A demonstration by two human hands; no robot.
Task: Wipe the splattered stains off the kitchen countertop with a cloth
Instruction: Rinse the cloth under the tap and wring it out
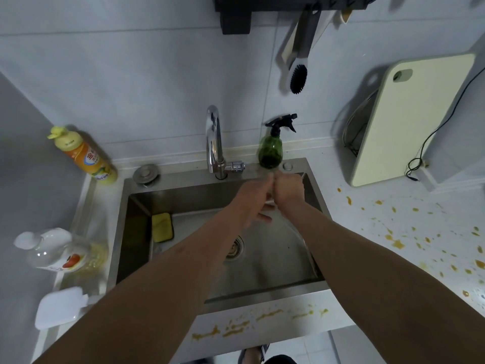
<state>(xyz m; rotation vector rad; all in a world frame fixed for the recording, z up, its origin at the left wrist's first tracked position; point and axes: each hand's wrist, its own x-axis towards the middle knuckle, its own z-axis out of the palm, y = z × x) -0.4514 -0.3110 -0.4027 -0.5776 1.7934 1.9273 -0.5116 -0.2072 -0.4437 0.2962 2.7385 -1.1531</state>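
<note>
Both hands (270, 193) meet over sink (262, 271), blurred, grip unclear; stains (399, 244) to right.

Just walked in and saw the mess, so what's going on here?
A person is reaching both hands over the sink, left hand and right hand together near the green spray bottle. Motion blur hides what they hold. Yellow stains remain on the countertop, unwiped.

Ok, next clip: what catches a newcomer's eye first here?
Two bare forearms reach over the steel sink, the left hand and right hand meeting blurred below the faucet. Yellow-orange stains spatter the white countertop to the right and along the sink's front edge.
</note>
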